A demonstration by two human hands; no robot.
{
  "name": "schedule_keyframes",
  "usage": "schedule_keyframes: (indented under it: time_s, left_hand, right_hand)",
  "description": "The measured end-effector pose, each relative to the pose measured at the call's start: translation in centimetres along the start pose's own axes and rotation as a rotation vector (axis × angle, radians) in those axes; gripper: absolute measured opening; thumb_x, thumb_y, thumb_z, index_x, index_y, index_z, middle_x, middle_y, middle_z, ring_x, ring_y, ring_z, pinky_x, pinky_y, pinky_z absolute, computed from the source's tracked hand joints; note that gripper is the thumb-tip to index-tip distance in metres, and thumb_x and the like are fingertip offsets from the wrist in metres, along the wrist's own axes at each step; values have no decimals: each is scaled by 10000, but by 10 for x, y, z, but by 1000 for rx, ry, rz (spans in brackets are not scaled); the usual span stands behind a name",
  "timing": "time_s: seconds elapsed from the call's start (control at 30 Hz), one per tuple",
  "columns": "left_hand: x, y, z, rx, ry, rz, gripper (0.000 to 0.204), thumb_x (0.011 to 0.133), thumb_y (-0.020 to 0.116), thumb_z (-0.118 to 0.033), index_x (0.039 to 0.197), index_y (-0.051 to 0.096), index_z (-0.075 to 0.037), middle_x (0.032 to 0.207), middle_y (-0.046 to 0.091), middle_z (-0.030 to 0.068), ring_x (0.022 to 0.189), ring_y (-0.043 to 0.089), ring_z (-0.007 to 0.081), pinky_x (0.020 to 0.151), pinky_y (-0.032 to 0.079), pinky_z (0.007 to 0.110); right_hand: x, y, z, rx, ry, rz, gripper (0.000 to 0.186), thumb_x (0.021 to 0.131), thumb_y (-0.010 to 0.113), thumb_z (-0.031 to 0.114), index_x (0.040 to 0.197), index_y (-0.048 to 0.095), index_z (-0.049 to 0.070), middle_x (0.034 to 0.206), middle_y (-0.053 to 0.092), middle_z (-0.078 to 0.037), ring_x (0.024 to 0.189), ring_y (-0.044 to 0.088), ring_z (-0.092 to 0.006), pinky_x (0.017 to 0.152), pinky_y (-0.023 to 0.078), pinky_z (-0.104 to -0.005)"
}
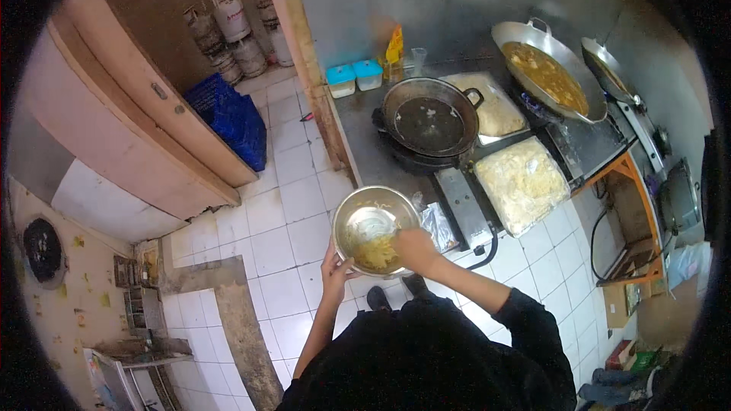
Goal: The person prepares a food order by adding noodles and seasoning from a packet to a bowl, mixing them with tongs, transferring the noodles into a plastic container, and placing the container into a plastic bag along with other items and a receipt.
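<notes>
Far left, by the door, stand grey metal gas cylinders (228,34) and a blue plastic crate (232,118). Over the white floor tiles, the left hand (336,270) cups the underside of one round, shiny steel bowl (373,228). The right hand (415,247) reaches inside it, fingers closed on pale yellow shredded food (375,253). Beyond are two teal-lidded tubs (354,76), a black wok (430,116), two trays (521,183) of pale food and two larger woks (548,68).
</notes>
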State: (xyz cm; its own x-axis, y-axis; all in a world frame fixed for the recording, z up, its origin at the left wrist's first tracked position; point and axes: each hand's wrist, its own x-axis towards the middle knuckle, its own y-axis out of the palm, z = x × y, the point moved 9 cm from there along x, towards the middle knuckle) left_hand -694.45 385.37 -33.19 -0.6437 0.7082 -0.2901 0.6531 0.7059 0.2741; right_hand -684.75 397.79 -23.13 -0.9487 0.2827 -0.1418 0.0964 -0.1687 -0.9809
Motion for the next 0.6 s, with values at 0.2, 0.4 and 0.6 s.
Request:
schedule_keyframes:
  time_s: [0.2, 0.4, 0.6]
  left_hand:
    - [-1, 6, -8, 24, 43, 28, 745, 747, 476, 70, 1394, 175, -145, 1082, 551, 137, 835, 615, 217, 582, 572, 305]
    - [-5, 3, -4, -23, 57, -10, 736, 744, 466, 88, 1389, 187, -131, 1096, 541, 133, 824, 609, 207, 595, 576, 303]
    - [-10, 9, -4, 7, 68, 25, 710, 745, 458, 102, 1379, 214, -104, 1133, 519, 132, 856, 599, 202, 596, 577, 301]
  right_hand:
    - [36, -7, -26, 32, 112, -238, 67, 650, 607, 117, 664, 649, 66, 640, 611, -121, 610, 632, -260, 543, 508, -347]
    - [-3, 26, -31, -33, 387, -8, 99, 718, 569, 113, 708, 668, 117, 691, 640, -88, 625, 643, -235, 535, 506, -344]
    - [10, 7, -8, 85, 186, -271, 99, 686, 585, 144, 715, 658, 85, 667, 624, -134, 641, 644, -262, 553, 511, -358]
